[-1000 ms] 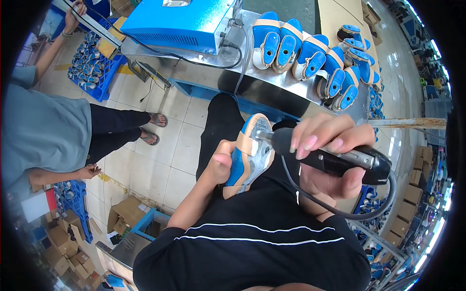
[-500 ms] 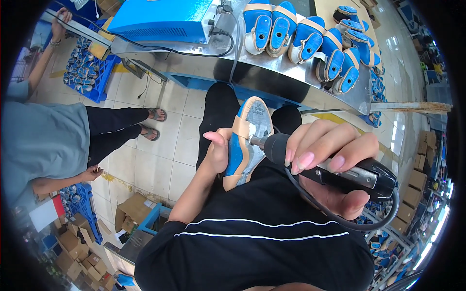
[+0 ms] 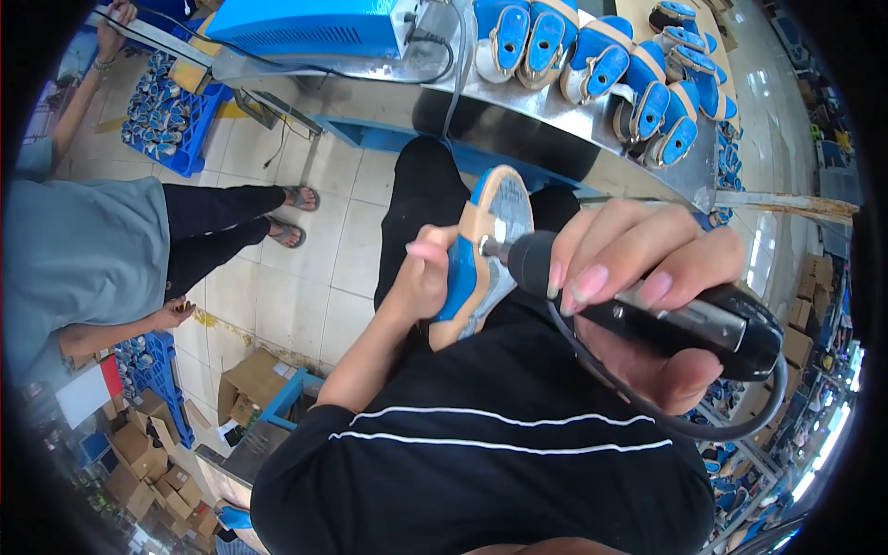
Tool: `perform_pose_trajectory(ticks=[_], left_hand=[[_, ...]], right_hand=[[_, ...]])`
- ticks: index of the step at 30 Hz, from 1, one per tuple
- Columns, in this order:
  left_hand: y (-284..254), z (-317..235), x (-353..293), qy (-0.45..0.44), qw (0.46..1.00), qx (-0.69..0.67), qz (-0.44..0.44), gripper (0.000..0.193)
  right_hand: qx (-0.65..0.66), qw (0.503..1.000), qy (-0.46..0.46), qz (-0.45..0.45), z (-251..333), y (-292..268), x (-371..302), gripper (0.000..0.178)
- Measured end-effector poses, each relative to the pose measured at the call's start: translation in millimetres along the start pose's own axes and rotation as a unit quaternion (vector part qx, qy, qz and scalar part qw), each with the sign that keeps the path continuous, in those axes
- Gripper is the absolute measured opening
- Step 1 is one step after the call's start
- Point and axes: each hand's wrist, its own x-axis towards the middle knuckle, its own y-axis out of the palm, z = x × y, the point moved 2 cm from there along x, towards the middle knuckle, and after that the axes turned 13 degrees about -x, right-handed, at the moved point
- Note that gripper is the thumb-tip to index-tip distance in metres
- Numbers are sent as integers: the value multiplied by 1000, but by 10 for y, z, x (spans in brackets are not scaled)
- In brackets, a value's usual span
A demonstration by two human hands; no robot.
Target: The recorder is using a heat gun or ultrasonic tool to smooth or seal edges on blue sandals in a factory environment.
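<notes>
Mid-job: left hand point(image 3: 421, 277) clamps blue shoe point(image 3: 481, 250) sole-up over lap, right hand point(image 3: 638, 296) fingers wrapped round corded rotary tool point(image 3: 647, 310), tip on sole; finished-looking shoes point(image 3: 601, 69) line the bench point(image 3: 518, 120).

Your left hand point(image 3: 424, 277) is raised in front of your chest, fingers curled closed in a firm grip, thumb pointing left, forearm bent up from the elbow. Your right hand point(image 3: 638, 305) sits just beside it, fingers wrapped shut, fingertips point(image 3: 585, 282) on top.
</notes>
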Motion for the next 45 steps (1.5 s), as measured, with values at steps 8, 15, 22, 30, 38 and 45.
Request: perform_pose_trajectory(ticks=[8, 15, 22, 30, 38, 45], left_hand=[[-3, -91, 45, 47, 995, 84, -8, 120], [82, -330, 130, 15, 999, 30, 18, 122], [3, -202, 121, 38, 984, -170, -22, 133], [-43, -8, 137, 36, 950, -310, 2, 131], [-35, 42, 120, 10, 955, -291, -61, 130], [9, -15, 138, -14, 966, -256, -28, 134]], right_hand=[[20, 999, 35, 34, -18, -26, 26, 35], [1, 995, 49, 88, -52, -12, 50, 34], [53, 991, 97, -79, -133, -362, -23, 42], [-25, 998, 38, -48, 96, -552, -31, 47], [-55, 997, -6, 46, -22, -470, -28, 49], [-37, 998, 20, 37, -13, -409, -2, 51]])
